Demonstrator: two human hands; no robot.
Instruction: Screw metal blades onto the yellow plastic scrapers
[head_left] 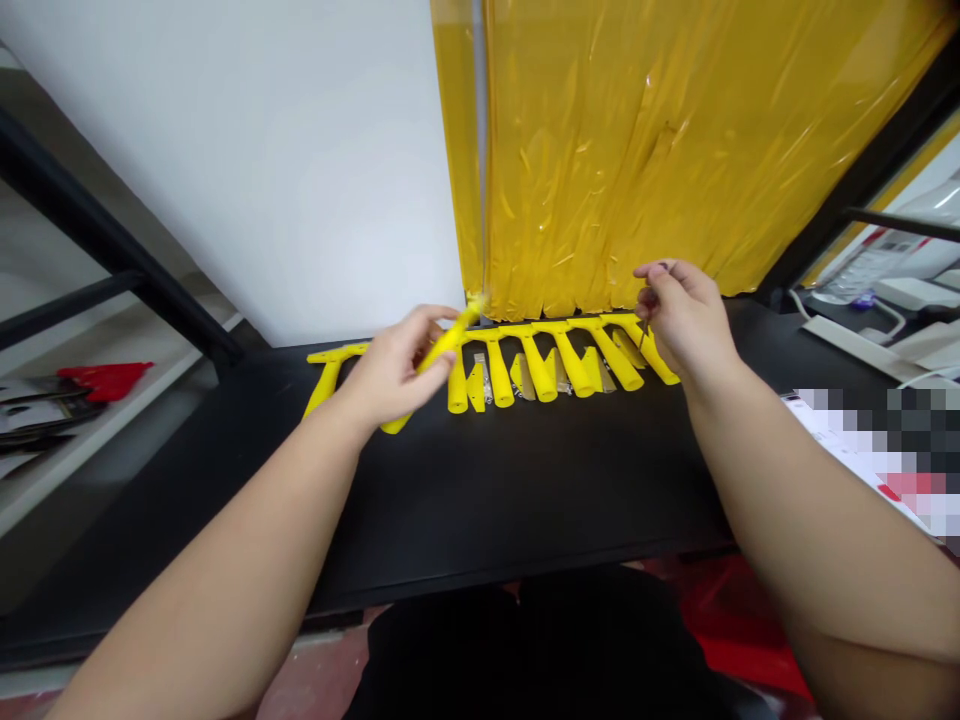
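Observation:
My left hand (409, 368) is wrapped round a yellow T-shaped plastic handle (433, 352), held tilted above the black tabletop. Its far end is blurred. To the right and higher, my right hand (679, 305) has thumb and fingers pinched together; a small thin dark piece shows at the fingertips, too small to name. Between and behind my hands, several more yellow T-shaped handles (537, 368) lie in a row, grips toward me. Small yellow and metal parts (480, 382) lie between some of them. One handle (324, 385) sits at the row's left end, partly behind my left hand.
The black tabletop (517, 490) ends in front of my lap. A white panel (300, 170) and yellow plastic sheeting (600, 160) rise behind the row. Black frame bars flank both sides. At left, a shelf (97, 425) holds a red item; a power strip (862, 350) lies at right.

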